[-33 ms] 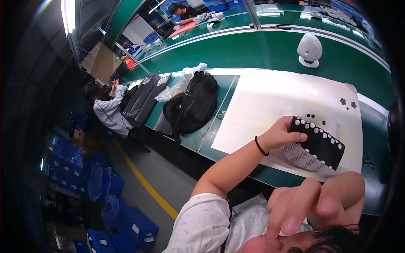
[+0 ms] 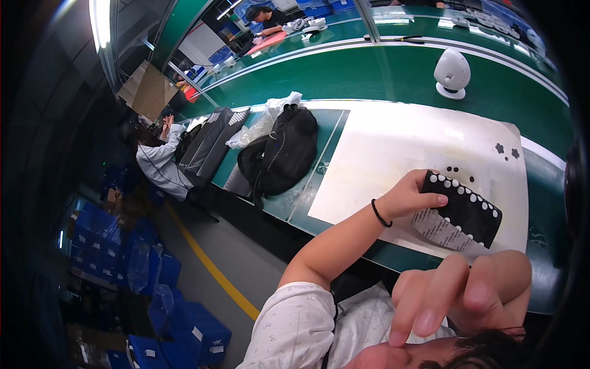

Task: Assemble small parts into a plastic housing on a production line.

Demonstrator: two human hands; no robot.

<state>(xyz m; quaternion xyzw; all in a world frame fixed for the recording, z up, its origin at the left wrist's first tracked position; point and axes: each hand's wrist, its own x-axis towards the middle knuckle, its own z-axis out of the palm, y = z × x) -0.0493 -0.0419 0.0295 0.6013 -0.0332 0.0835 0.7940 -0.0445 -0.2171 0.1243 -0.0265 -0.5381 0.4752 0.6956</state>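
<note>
My left hand (image 2: 413, 194) pinches the near corner of a black sheet of round stickers (image 2: 464, 206) between thumb and fingers. White dots line the sheet's edges, and its curled lower part shows a pale printed backing. The sheet is held above a white mat (image 2: 375, 154). Close to the camera, my right hand (image 2: 455, 292) is raised with its fingers curled inward and thumb near them. Whatever it may hold is too small or hidden to make out. Small black dots (image 2: 453, 169) and black flower-shaped pieces (image 2: 507, 149) lie on the mat beyond the sheet.
A white rounded device on a stand (image 2: 452, 74) stands on the green surface behind the mat. To the left lie a black backpack (image 2: 286, 150) and clear plastic bag (image 2: 265, 123). Blue bins (image 2: 196, 332) are stacked on the floor. Co-workers sit at the left and far back.
The white device has shifted very slightly to the right. My right hand's fingers have moved a little; my left hand and the sheet stay in place.
</note>
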